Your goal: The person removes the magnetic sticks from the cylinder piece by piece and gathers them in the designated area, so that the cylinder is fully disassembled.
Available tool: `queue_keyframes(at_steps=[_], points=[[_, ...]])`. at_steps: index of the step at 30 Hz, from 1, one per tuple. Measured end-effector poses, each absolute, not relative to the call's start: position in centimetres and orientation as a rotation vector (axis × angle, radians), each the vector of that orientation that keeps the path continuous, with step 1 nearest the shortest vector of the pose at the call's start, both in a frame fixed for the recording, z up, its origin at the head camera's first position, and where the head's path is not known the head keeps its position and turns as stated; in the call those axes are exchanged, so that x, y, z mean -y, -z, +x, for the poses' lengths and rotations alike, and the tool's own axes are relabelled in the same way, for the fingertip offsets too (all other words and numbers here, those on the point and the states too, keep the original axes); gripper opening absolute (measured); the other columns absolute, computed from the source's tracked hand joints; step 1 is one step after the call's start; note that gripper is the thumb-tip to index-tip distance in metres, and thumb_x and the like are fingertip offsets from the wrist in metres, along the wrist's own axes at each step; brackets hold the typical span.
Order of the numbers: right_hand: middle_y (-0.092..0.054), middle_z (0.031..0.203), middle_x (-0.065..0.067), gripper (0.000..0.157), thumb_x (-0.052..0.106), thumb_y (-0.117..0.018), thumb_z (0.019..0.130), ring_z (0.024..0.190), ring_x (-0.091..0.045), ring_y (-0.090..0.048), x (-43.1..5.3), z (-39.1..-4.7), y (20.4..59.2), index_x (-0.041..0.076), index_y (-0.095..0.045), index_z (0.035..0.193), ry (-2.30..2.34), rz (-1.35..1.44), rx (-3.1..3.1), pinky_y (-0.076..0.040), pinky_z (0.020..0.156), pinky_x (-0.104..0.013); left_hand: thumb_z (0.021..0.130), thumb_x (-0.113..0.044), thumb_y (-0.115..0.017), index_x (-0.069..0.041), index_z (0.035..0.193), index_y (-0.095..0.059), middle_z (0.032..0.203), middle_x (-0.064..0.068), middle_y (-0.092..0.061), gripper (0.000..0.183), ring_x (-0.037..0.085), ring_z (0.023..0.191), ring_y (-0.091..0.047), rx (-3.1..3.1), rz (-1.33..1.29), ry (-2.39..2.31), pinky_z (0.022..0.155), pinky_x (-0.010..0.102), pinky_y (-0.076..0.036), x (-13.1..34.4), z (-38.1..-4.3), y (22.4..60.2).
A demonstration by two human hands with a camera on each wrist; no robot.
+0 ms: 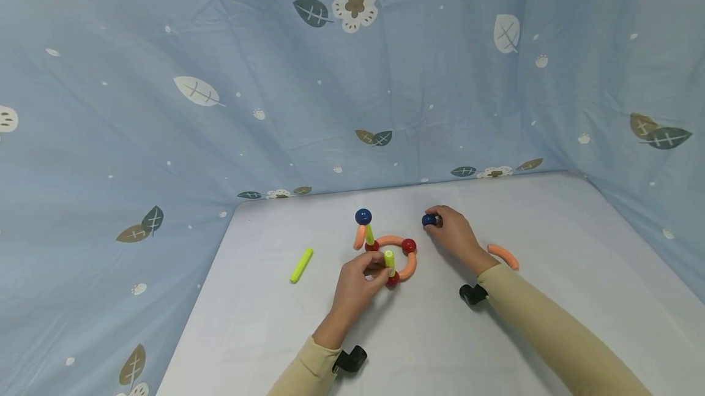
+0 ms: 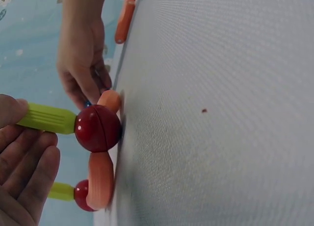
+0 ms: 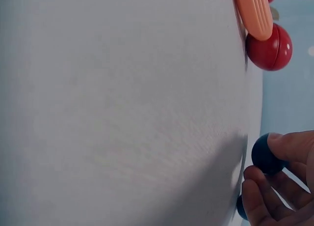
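- Frame of orange curved rods (image 1: 412, 264) and red balls (image 1: 409, 246), one, my landmark; its left side is hidden from me.
- Left hand (image 1: 355, 286), at the frame's near side: thumb and fingers pinch an upright yellow-green rod (image 1: 389, 259) on the nearest red ball.
- Right hand (image 1: 454, 237), beyond the frame to its right: fingers bent, thumb and fingertips gripping a blue ball (image 3: 264, 155).
- Second blue ball (image 3: 241, 206), mostly behind those fingers; I cannot tell whether it is held.
- Top blue ball (image 1: 363, 216), above the frame's far-left corner on another rod (image 1: 369, 235).
- Orange piece (image 1: 359, 238) beside that rod; its attachment is unclear to me.
- Loose yellow-green rod (image 1: 301, 265), left of the frame.
- Loose orange curve (image 1: 503, 256), right of the frame; cut off in my left wrist view.
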State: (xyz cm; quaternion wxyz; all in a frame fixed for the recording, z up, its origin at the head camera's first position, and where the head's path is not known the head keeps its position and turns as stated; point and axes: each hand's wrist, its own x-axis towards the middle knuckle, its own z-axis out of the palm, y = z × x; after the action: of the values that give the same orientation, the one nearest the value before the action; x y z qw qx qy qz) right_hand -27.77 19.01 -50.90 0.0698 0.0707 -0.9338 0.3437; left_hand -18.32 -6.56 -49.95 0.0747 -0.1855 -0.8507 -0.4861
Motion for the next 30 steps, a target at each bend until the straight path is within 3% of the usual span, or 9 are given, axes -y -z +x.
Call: queue_keyframes(at_steps=[12,20,30], points=[[-0.063,0.129,-0.025,0.042,0.010,-0.074,0.093,0.119,-0.040,-0.060,-19.10,-28.25,51.06,-0.001,-0.064,0.131,-0.993,0.199,2.845,-0.050,0.099,-0.054,0.090,-0.011,-0.078,-0.012,0.107,-0.072,0.098,-0.004,-0.073,0.018,0.006,0.088,-0.068,2.544,-0.571,1.458,0.079,0.023,-0.059,6.55,-18.24,49.84],[-0.064,0.124,-0.023,0.044,0.010,-0.074,0.093,0.097,-0.030,-0.063,-19.22,-28.03,50.98,-0.001,-0.062,0.134,-1.000,0.206,2.842,-0.055,0.086,-0.047,0.090,-0.012,-0.078,-0.013,0.107,-0.072,0.099,-0.004,-0.073,0.018,0.006,0.089,-0.068,2.554,-0.562,1.452,0.080,0.025,-0.059,6.61,-18.27,49.90],[-0.064,0.124,-0.021,0.046,0.012,-0.075,0.092,0.092,-0.027,-0.060,-19.24,-27.68,51.02,0.001,-0.062,0.135,-1.024,0.209,2.830,-0.055,0.084,-0.046,0.090,-0.012,-0.078,-0.014,0.108,-0.072,0.100,-0.005,-0.073,0.019,0.006,0.089,-0.068,2.561,-0.552,1.453,0.081,0.026,-0.059,6.64,-18.17,49.89]])
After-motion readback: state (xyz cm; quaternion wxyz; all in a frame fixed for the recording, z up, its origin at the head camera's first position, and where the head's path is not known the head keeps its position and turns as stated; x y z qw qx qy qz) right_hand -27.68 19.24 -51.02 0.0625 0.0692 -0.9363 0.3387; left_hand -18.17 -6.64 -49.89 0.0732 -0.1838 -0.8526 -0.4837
